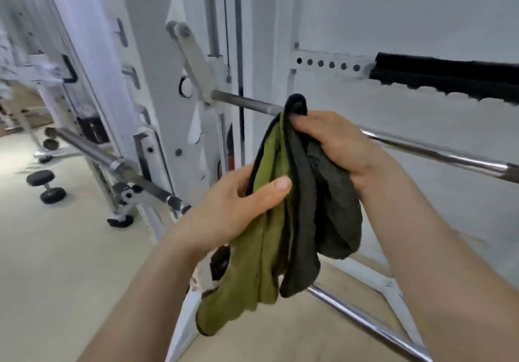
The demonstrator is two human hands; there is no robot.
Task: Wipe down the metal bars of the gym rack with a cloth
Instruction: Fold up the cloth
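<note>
A green and dark grey cloth (283, 238) hangs in folds in front of the white gym rack (157, 61). My right hand (334, 143) grips its upper end just in front of the steel barbell (438, 155) that runs from the rack's hook off to the right. My left hand (238, 204) pinches the cloth's green side lower down, thumb across the fabric. A lower chrome bar (365, 322) slants below the cloth. A second steel bar (92, 150) runs along the rack on the left.
A black padded safety arm (449, 76) sticks out at upper right from a white perforated beam. Dumbbells (46, 186) lie on the beige floor at left. The white wall stands close behind the barbell.
</note>
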